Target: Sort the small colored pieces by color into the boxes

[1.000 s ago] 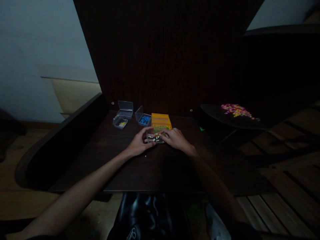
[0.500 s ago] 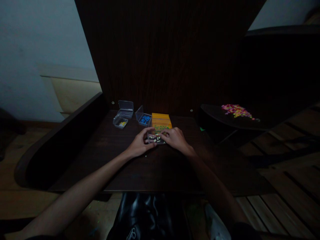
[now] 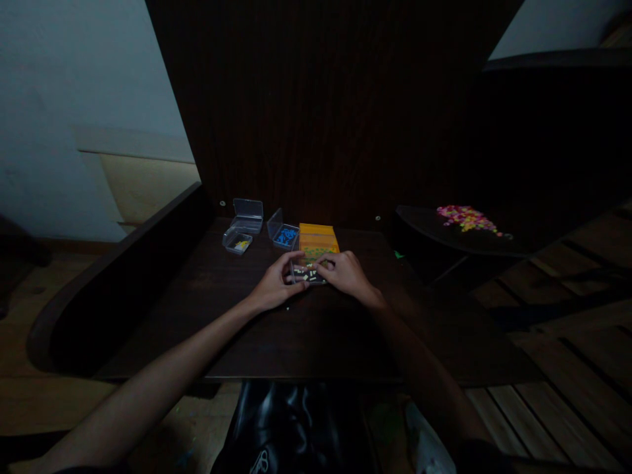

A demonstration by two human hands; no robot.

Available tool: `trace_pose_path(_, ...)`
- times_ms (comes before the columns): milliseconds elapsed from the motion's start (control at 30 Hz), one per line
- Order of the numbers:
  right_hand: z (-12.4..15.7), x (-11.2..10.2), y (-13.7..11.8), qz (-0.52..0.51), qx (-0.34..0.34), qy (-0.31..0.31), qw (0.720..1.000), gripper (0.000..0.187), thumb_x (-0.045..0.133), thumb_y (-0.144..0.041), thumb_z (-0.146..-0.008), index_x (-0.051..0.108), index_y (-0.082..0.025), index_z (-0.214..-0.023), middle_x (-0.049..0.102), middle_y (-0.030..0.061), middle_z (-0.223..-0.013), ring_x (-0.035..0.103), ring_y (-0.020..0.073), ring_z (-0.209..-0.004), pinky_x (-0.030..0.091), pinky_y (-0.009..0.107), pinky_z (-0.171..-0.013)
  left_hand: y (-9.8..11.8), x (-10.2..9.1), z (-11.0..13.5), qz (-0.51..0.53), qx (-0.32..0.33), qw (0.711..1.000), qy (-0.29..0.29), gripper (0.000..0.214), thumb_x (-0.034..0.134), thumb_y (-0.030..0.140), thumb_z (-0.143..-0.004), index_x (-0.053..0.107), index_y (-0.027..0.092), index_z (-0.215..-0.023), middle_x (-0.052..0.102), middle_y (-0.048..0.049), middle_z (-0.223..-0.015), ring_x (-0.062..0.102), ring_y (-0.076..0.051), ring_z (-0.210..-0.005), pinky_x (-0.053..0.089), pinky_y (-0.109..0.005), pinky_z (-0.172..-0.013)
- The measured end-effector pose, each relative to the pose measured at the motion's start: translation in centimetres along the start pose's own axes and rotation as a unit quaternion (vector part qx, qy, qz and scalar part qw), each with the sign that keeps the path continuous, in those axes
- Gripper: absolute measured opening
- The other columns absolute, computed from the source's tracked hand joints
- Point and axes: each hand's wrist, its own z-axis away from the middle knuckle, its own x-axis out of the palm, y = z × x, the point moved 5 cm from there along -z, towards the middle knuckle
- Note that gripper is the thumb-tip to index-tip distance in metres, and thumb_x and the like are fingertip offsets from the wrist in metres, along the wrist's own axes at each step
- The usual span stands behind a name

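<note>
Clasped in the left grip (image 3: 273, 284), the clear box (image 3: 318, 282) was probably light, stiff and slick, best held by its walls; whether the right grip (image 3: 348, 273) opposite held anything was unclear.

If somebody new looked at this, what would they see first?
Probably the heap of pink, purple and yellow bits on the dark ledge at the right, since it's so bright. Next might be the orange box near the middle. Just in front of it, the left hand holds a clear box of pale little pieces, with the right hand at its right side.
</note>
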Motion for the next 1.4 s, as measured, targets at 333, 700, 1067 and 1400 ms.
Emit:
trace_pose_path(333,-0.2,0.0,0.2,-0.043,0.004,0.011,0.999,0.02,0.059,-0.028,-0.079,0.075,-0.018,-0.083,0.062,-0.0001,-0.06,0.05,0.0106,-0.053,0.032,0.022,-0.055,0.1,0.1,0.1,0.004,-0.009,1.0,-0.002,0.068,0.076,0.019,-0.066,0.044,0.015,-0.126,0.062,-0.0108,-0.11,0.065,-0.021,-0.097,0.053,-0.042,-0.091)
trace_pose_path(700,-0.5,0.9,1.3,-0.186,0.013,-0.009,0.982,0.023,0.069,-0.034,-0.071,0.074,-0.012,-0.076,0.047,-0.0048,-0.049,0.037,0.007,-0.048,0.025,0.02,-0.048,-0.1,0.1,0.0,0.017,-0.009,1.0,-0.005,0.066,0.076,0.014,-0.066,0.045,0.015,-0.124,0.061,-0.0099,-0.109,0.065,-0.02,-0.097,0.053,-0.041,-0.092)
trace_pose_path(1067,0.2,-0.7,0.0,-0.284,-0.052,-0.022,0.957,0.031,0.063,-0.041,-0.079,0.075,-0.012,-0.082,0.053,-0.0014,-0.052,0.04,0.0085,-0.048,0.03,0.02,-0.047,-0.3,-0.3,-0.2,-0.005,-0.016,1.0,0.011,0.069,0.076,0.02,-0.065,0.044,0.014,-0.126,0.061,-0.0123,-0.113,0.064,-0.023,-0.1,0.052,-0.045,-0.092)
trace_pose_path(1400,2.6,3.4,-5.5,-0.069,-0.229,-0.161,0.958,0.017,0.067,-0.027,-0.08,0.075,-0.018,-0.091,0.058,-0.0024,-0.058,0.05,0.0096,-0.057,0.036,0.022,-0.062,-0.8,-1.6,-0.8,-0.033,0.003,0.998,0.05,0.066,0.074,0.021,-0.064,0.046,0.014,-0.124,0.058,-0.0134,-0.12,0.064,-0.023,-0.101,0.054,-0.04,-0.089)
